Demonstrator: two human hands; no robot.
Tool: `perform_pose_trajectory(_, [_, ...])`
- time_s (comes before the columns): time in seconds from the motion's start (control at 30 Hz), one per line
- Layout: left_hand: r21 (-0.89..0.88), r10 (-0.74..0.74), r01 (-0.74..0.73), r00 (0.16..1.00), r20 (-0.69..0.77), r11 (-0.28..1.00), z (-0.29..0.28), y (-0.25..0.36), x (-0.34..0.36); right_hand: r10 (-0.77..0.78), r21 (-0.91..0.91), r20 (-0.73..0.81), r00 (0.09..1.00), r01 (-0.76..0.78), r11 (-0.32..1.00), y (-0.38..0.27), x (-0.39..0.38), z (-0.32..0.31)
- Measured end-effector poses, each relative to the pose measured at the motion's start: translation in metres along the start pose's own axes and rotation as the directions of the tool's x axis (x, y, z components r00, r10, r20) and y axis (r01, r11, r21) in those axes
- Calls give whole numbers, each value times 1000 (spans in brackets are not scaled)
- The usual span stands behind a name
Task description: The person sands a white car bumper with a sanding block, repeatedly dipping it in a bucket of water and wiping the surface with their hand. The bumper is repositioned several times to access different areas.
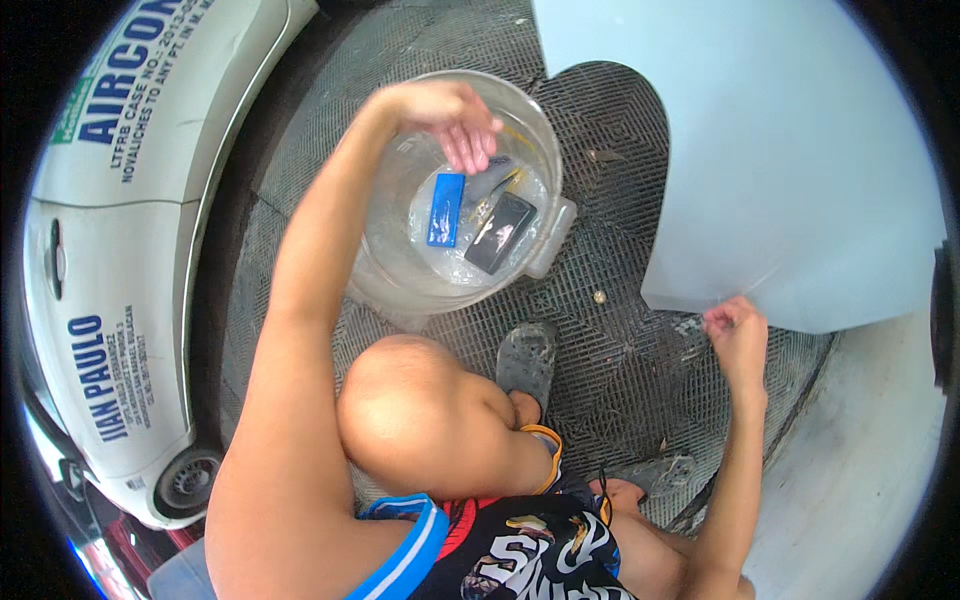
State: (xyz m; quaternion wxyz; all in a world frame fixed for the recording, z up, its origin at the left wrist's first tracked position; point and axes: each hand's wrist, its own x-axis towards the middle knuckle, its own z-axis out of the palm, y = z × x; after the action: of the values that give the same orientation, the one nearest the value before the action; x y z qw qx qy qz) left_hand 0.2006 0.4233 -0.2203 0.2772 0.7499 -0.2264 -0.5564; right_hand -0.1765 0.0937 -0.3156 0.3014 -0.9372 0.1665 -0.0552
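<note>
My left hand (458, 122) hangs over a translucent bucket (385, 225), its fingers stretched out and holding nothing. Inside the bucket, which looks to hold some water, lie a blue rectangular block (445, 210) and a dark, shiny rectangular block (501, 233). A thin yellow-and-dark item (510, 183) lies behind them; its kind is unclear. My right hand (738, 325) has its fingers curled in a pinch at the near edge of a large, smooth grey-blue panel (800, 150), shaped like a car fender with a curved cutout.
A white car (130, 240) with lettering on its doors stands along the left. Dark ribbed matting (610, 370) covers the floor around the bucket. My bent knee (405, 400) is just in front of the bucket. A pale, smooth surface (850, 440) runs along the right, below the panel.
</note>
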Motion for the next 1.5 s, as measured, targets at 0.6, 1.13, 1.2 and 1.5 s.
perform_pose_trajectory(0.6, [465, -335, 426, 903, -268, 776, 5, -113, 91, -184, -284, 205, 961, 238, 929, 1, -4, 54])
perform_pose_trajectory(1.13, [633, -218, 470, 873, -436, 616, -7, -104, 54, -109, -248, 934, 339, 839, 485, -290, 203, 191])
perform_pose_trajectory(1.2, [594, -179, 462, 863, -472, 659, -7, -109, 58, 116, -292, 956, 270, 818, 496, -284, 210, 241])
perform_pose_trajectory(1.5, [576, -126, 411, 874, -469, 706, -11, -111, 74, 272, -259, 954, 127, 808, 530, -248, 190, 286])
